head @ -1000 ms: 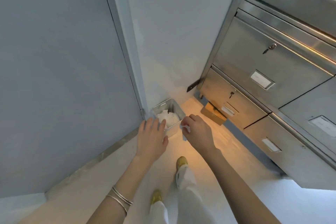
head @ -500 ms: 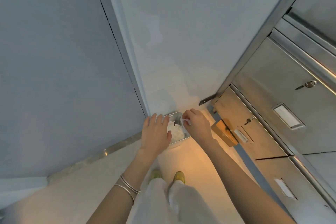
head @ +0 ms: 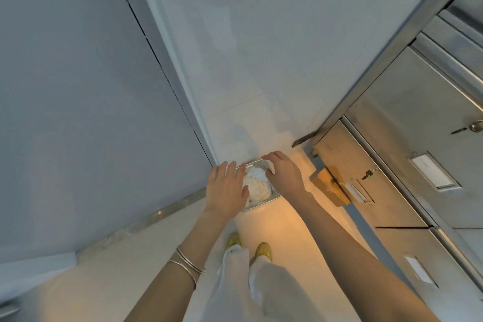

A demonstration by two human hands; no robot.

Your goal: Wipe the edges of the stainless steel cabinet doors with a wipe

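**Left hand** (head: 226,189): fingers straight and slightly spread, holding nothing. It is poised over the left rim of the tray. A second ago it hung short of the tray, on the near side. Two bangles (head: 188,264) sit on the wrist.

**Tray** (head: 261,205): metal, on the floor (head: 282,222) in the corner where the door frame meets the wall. It is in the same spot as before.

**Heap** (head: 257,189): crumpled white wipes filling the tray.

**Wipe** (head: 257,172): a brighter white piece on top of the heap, just beside the right thumb. A second ago a small white scrap was pinched under the right fingers, short of the tray. That scrap no longer shows beneath the hand (likely the same piece, though this is not certain).

**Right hand** (head: 286,178): fingers arched over the tray's far right rim, having moved forward over it. Whether the thumb and fingers are pinching the wipe or have let it go cannot be told.

**Block** (head: 326,185): wooden, on the floor at the foot of the cabinet.

**Doors** (head: 392,165): stainless steel, along the right edge of the floor, well apart from both hands and not being touched.

**Reading for the task:** wiping is paused. The hands are busy at the tray, either dropping a used wipe or taking a fresh one (the frames do not settle which). No door edge can be wiped until a hand carries a wipe to the right.
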